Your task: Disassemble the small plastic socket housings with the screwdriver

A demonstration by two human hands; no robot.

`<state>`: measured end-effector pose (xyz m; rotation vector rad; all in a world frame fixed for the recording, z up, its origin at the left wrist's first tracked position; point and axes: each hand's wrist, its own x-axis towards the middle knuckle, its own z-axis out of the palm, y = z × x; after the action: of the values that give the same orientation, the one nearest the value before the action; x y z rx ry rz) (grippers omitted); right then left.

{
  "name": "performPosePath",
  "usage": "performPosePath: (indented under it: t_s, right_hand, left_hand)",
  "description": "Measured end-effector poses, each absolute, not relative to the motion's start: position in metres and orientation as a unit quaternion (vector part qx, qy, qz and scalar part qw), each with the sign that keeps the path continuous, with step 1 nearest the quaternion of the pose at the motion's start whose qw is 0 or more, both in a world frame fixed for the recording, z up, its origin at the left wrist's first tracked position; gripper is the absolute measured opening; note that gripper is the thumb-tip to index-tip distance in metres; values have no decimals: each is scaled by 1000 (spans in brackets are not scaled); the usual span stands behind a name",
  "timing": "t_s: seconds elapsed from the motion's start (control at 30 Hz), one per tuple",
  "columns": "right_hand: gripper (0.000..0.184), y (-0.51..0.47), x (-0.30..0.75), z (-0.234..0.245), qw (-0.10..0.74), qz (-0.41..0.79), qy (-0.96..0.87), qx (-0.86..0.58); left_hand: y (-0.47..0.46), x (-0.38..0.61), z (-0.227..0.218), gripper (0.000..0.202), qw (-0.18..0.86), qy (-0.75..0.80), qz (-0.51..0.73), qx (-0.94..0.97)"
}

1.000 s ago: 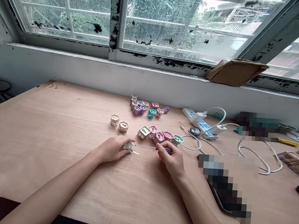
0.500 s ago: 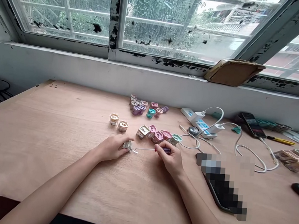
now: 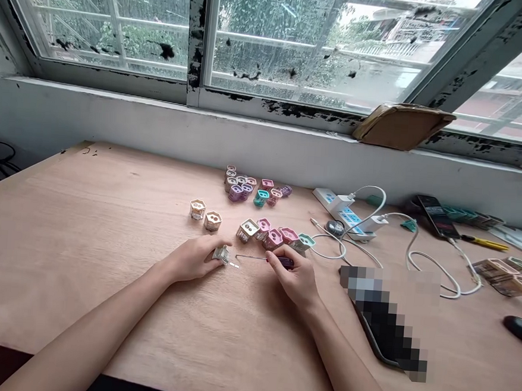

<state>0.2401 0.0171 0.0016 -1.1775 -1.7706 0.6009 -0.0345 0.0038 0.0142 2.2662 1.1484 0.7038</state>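
While the left hand (image 3: 193, 258) grips a socket housing (image 3: 221, 254), the right hand (image 3: 294, 277) pinches a screwdriver (image 3: 269, 258) whose shaft (image 3: 252, 257) points left.

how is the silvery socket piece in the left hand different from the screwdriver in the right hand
The silvery socket piece in the left hand is short and blocky, while the screwdriver in the right hand is long and thin. The piece looks pale and metallic throughout; the screwdriver has a dark purple handle and a slim metal shaft. The piece sits low by the table, and the screwdriver lies nearly level, its tip pointing at the piece across a small gap. Both are held just above the wooden table.
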Motion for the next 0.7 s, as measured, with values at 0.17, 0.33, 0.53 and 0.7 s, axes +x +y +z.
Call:
performPosePath:
  t_s: [0.17, 0.33, 0.53, 0.7]
  right_hand:
    - [32, 19, 240, -1, 433, 227, -729, -480]
    - [30, 17, 240, 1, 451, 231, -725, -466]
    - [28, 13, 239, 5, 434, 248, -745, -442]
    - [28, 12, 238, 7, 426, 244, -751, -442]
  left_hand:
    - [4, -35, 13, 41, 247, 418, 262, 834]
    - [5, -35, 13, 41, 246, 419, 262, 834]
    - [4, -35, 14, 42, 248, 420, 261, 833]
    - [4, -34, 14, 43, 249, 422, 260, 832]
